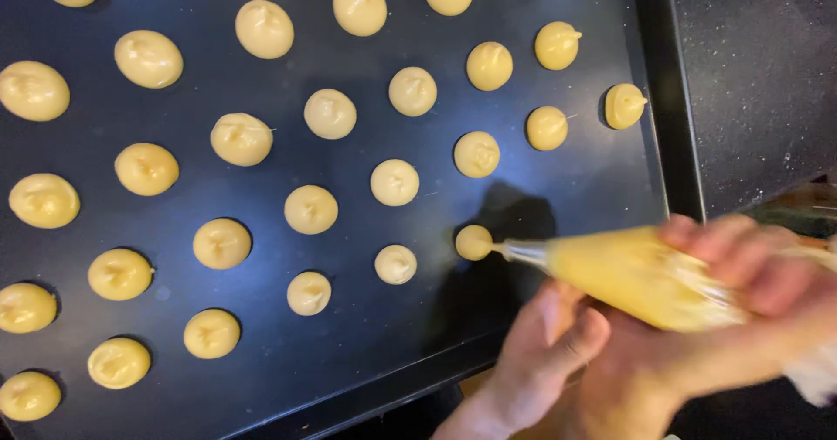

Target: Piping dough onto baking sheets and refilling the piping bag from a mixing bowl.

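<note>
Flat dark metal baking tray [667, 126] with a raised rim, set on a black speckled stone countertop [758, 82] that shows along its right side. Directly on the tray: rows of small round pale-yellow mounds of piped dough [310, 209], each apart from its neighbours, several with small peaks.
</note>
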